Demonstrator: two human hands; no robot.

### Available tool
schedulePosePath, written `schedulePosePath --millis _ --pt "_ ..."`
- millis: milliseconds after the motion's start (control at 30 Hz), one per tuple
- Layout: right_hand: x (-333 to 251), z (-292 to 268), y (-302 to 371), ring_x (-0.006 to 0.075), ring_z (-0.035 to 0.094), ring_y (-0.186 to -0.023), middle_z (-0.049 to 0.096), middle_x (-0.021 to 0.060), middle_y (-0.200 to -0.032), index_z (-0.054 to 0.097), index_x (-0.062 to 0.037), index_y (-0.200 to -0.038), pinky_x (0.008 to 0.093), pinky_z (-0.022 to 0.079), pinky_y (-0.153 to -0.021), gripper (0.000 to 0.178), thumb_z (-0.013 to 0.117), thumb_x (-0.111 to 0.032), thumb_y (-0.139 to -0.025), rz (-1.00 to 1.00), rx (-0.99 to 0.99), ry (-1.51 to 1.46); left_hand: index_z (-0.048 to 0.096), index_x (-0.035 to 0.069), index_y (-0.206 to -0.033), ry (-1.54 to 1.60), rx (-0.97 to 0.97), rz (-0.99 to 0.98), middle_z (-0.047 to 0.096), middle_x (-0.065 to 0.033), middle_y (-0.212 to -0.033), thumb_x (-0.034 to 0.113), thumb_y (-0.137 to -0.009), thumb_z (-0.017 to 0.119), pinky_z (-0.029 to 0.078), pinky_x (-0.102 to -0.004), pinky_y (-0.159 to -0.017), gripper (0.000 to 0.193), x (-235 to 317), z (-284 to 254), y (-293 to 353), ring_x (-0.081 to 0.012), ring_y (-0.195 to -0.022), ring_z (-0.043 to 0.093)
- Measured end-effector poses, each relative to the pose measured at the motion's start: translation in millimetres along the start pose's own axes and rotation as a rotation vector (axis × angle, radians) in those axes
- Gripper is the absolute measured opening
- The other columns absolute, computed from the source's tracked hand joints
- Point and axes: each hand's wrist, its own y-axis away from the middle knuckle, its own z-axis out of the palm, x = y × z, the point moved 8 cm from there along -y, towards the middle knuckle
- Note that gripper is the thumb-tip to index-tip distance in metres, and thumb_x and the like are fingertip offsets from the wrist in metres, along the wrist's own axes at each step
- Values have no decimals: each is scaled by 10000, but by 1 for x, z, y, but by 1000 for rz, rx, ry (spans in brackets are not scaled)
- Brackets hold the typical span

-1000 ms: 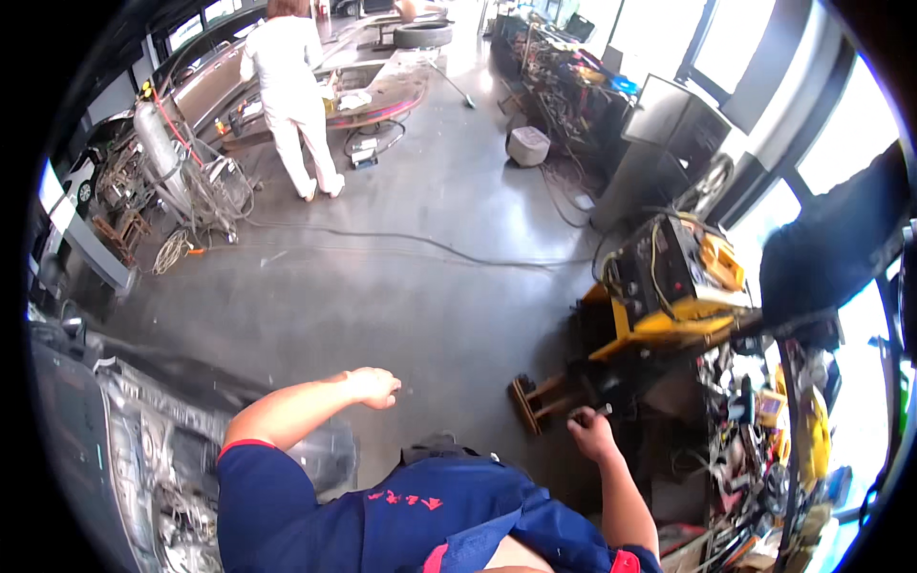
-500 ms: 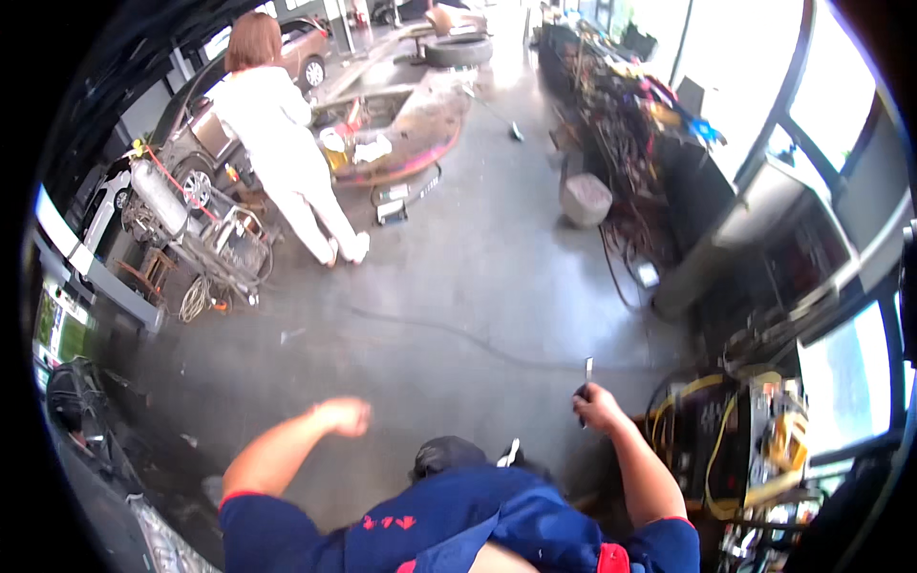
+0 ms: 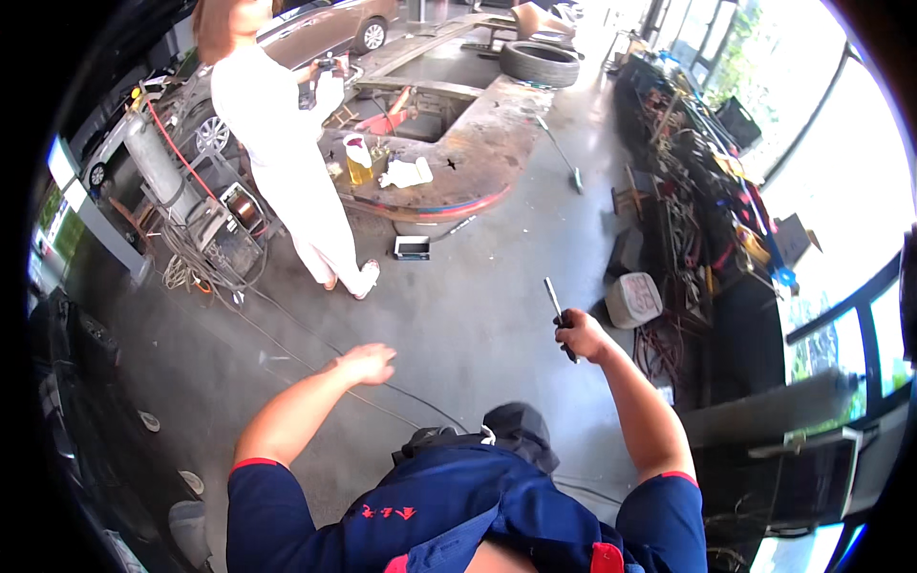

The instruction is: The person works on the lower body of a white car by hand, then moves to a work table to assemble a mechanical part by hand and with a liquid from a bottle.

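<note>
My right hand (image 3: 583,336) is closed around the dark handle of a hand tool with a slim silver shaft (image 3: 552,296); the shaft points up and away from me, and its tip's shape is too small to make out. My left hand (image 3: 368,364) hangs in front of me at about the same height, its fingers loosely stretched, holding nothing. Beneath both hands lies the grey floor (image 3: 468,334). A whitish plastic bucket (image 3: 634,301) stands just beyond my right hand, apart from it.
Ahead on the left, a person in white (image 3: 277,143) holds a small dark device. Beside them is a rusty platform (image 3: 478,177) with a yellow-liquid jug (image 3: 359,174) and white cloth (image 3: 409,173). A box (image 3: 412,248), cables and a long-handled brush (image 3: 576,180) lie on the floor. A cluttered bench (image 3: 683,210) lines the right.
I have moved forward, so the platform, person and bucket appear nearer. My right hand has risen with the tool. The yellow equipment at the right has left the view.
</note>
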Motion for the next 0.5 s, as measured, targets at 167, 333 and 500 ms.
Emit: schedulePosePath --millis 167,333,500 --pt "-78 -16 -252 285 707 -912 735 172 -952 709 -35 -1065 388 554 -828 359 785 -210 -762 -190 45 393 624 35 -1305 181 6 291 656 -180 -1274 241 -946 598 508 -459 -1035 415 6 -151 -112 -354 -1213 617" --pt "-118 24 -556 349 733 -935 746 213 -1034 708 -49 -1142 444 578 -839 449 800 -272 -763 -192 -50 476 638 19 -1265 203 209 -35 661 -202 -1229 244 -945 624 513 -457 -1006 391 -78 -207 -222 -388 -1178 619" --pt "-85 89 -795 355 718 -1051 744 215 -1072 729 -58 -1109 434 570 -925 334 691 -227 -824 -41 -45 518 645 40 -1279 451 -176 -616 661 -206 -1255 263 -952 633 502 -477 -1027 396 -152 -88 -268 -418 -1216 602"
